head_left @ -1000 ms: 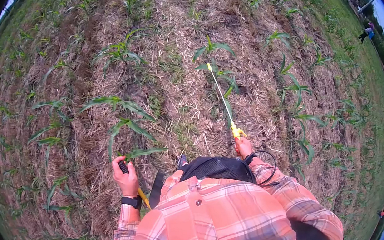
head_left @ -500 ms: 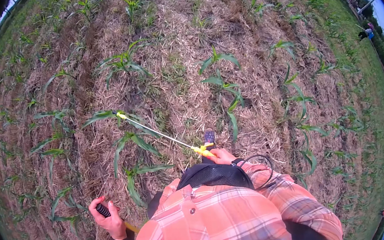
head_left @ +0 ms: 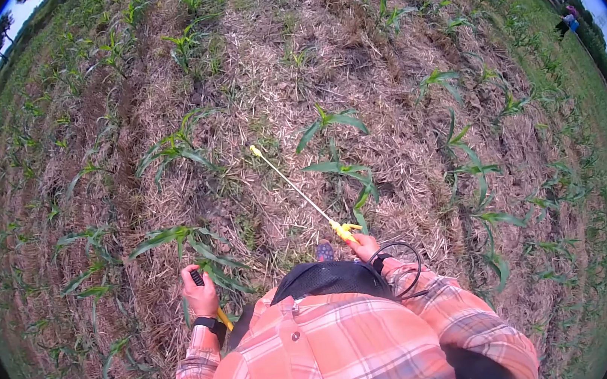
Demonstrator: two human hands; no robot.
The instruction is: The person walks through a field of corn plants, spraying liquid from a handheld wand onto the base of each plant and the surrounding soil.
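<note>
My right hand is closed round the yellow handle of a spray wand. Its thin pale rod points forward and left, and the yellow nozzle hangs over straw-covered ground between two rows of young corn. My left hand grips a black ribbed handle at my left side; a yellow bar shows just behind the wrist. Beside that hand stands a corn plant. Another corn plant grows ahead of my right hand. A black hose loops by my right wrist.
More corn plants stand in rows on both sides. Dry straw covers the soil. My shoe shows below the wand. A distant person is at the field's right edge, near trees and poles.
The wand's nozzle has swung right, away from the left corn row, and the handle has shifted slightly right. My left hand has moved right and up. The plants have shifted in view.
</note>
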